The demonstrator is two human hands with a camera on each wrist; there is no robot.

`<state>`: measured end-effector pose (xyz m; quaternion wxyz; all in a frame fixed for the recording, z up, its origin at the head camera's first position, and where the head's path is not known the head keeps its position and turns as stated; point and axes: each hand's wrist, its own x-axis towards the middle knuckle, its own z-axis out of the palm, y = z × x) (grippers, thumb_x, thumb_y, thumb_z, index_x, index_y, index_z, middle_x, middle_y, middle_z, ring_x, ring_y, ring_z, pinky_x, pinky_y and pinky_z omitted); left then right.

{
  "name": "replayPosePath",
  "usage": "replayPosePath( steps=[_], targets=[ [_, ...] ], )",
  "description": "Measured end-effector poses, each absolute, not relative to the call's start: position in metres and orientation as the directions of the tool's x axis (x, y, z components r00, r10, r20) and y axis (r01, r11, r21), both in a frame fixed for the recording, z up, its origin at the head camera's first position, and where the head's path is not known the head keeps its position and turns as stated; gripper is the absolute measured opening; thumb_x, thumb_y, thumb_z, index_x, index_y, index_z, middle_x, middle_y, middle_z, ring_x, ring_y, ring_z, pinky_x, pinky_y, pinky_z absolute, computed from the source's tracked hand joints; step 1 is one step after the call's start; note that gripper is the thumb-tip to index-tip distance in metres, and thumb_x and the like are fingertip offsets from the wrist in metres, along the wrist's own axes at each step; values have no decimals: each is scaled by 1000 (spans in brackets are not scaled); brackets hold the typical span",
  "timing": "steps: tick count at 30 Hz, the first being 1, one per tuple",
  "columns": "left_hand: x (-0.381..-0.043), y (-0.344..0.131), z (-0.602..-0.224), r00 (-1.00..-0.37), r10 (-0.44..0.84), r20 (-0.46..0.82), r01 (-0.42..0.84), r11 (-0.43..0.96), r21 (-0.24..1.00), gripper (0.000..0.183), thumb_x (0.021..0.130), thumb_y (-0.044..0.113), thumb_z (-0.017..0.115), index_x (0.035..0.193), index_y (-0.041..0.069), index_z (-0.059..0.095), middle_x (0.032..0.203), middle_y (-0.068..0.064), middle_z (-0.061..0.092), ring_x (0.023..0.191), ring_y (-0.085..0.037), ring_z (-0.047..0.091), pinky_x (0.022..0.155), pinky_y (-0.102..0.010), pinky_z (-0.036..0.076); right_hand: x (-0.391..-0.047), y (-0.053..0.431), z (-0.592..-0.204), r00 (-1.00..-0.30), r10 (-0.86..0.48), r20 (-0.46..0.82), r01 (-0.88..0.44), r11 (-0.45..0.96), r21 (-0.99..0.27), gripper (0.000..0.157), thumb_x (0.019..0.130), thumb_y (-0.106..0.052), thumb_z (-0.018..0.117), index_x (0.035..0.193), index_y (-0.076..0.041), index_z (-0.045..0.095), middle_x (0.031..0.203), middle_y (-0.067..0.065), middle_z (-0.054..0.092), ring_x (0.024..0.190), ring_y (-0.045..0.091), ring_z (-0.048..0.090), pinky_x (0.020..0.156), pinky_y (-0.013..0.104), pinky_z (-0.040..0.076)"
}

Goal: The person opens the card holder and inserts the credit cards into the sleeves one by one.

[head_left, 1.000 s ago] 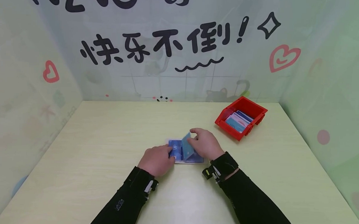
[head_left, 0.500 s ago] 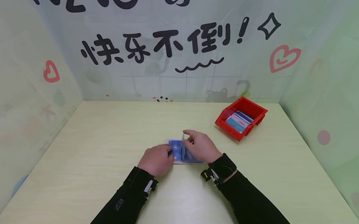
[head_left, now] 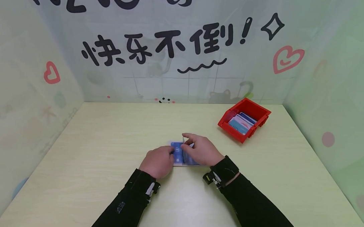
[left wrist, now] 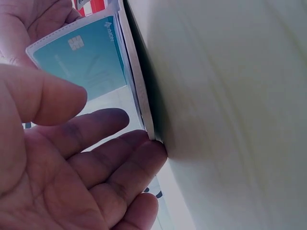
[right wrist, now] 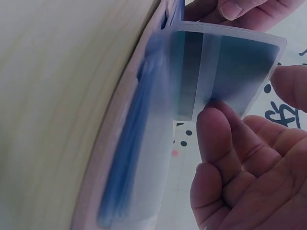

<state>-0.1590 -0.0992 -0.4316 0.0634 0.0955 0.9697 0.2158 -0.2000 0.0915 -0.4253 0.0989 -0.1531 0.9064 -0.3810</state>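
A card holder [head_left: 177,154] with a pale cover and clear sleeves full of blue cards lies spread on the table. One sleeve page [left wrist: 91,60], holding a teal bank card with a chip, stands nearly upright from its middle. My right hand [head_left: 205,150] pinches this page by its free edge. In the right wrist view the back of the teal card [right wrist: 244,62] shows through the plastic, a fingertip against it. Around the holder's left end, my left hand [head_left: 157,162] holds it, its fingertips at the cover's edge in the left wrist view.
A red plastic bin [head_left: 234,132] stands at the back right of the table, with several cards [head_left: 241,124] in it. The pale wooden table [head_left: 115,134] meets a printed back wall [head_left: 110,82] and side walls.
My right hand has moved left, turning the sleeve page from a rightward slant to nearly upright. My left hand stays at the holder's left end, shifted only slightly.
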Motion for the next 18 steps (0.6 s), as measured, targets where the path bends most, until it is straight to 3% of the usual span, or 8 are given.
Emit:
replayPosePath(
  steps=[5,10,15,18],
  targets=[
    [-160,-100,-431,-974,215,-78,162,889,427,41,108,22,50,140,3,66,137,-11,71,119,-27,71,104,-51,57,-200,91,-426,-927,-367,-69,-210,665,-717,57,103,-33,68,155,-16,54,123,3,74,90,17,62,75,28,54],
    [-161,-101,-431,-974,217,-71,164,882,442,30,107,20,49,123,6,70,116,-8,75,97,-23,71,92,-47,59,-198,91,-426,-912,-403,-81,-231,666,-710,50,103,-31,68,151,-16,59,122,2,74,87,15,62,70,28,51],
    [-160,-101,-431,-977,209,-48,164,873,459,36,106,16,46,134,5,65,128,-10,74,110,-26,73,98,-50,59,-198,91,-428,-894,-436,-105,-256,688,-679,46,104,-29,66,148,-16,62,122,1,74,93,13,64,73,26,51],
    [-160,-101,-430,-977,208,-40,167,872,460,34,106,16,46,131,5,65,125,-10,75,106,-25,73,95,-49,60,-198,91,-429,-884,-453,-112,-274,698,-661,47,104,-29,66,149,-14,61,124,2,74,97,14,64,75,26,53]
  ],
)
